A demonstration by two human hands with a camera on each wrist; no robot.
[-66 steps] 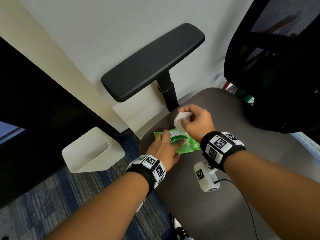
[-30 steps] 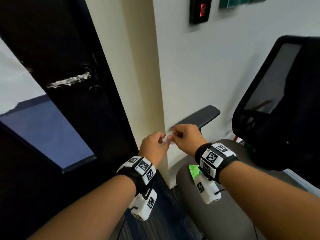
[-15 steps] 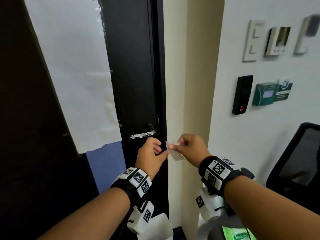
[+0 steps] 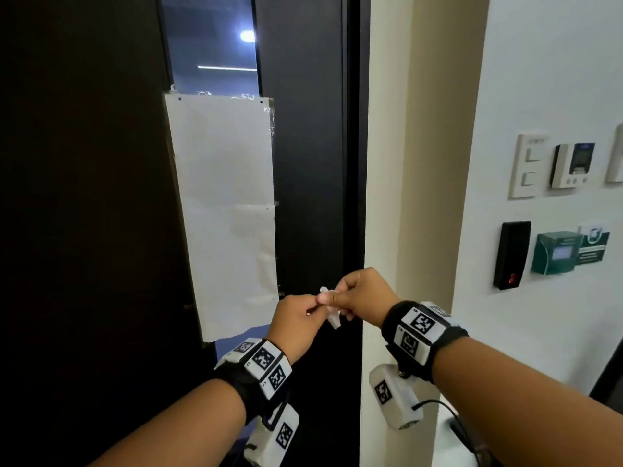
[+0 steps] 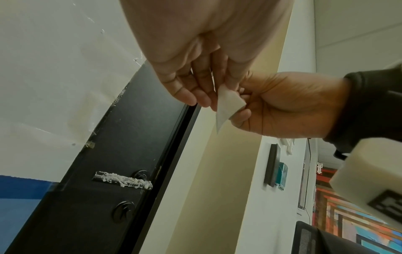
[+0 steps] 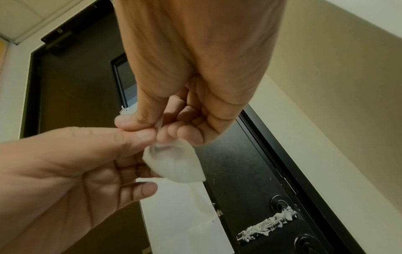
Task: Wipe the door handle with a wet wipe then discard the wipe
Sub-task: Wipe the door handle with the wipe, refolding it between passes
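A small white wet wipe (image 4: 332, 315) is held between both hands in front of the black door (image 4: 310, 163). My left hand (image 4: 312, 306) pinches one edge with its thumb, and my right hand (image 4: 328, 299) pinches the other with curled fingers. The left wrist view shows the wipe (image 5: 228, 106) as a folded triangle; in the right wrist view the wipe (image 6: 176, 165) hangs crumpled under the fingertips. The silver lever door handle (image 5: 124, 180), smeared with white residue, sits lower on the door, apart from both hands; the door handle (image 6: 267, 225) is hidden behind my hands in the head view.
White paper (image 4: 226, 214) is taped over the door's glass panel. A round lock (image 5: 123, 212) sits below the handle. The cream door frame (image 4: 384, 163) stands right of the hands. On the white wall are switches (image 4: 527, 166), a black card reader (image 4: 510, 254) and a green box (image 4: 556, 252).
My right hand pulled the wipe from the green pack on the chair seat. The view then rose to the door, and both hands now hold the wipe together near handle height.
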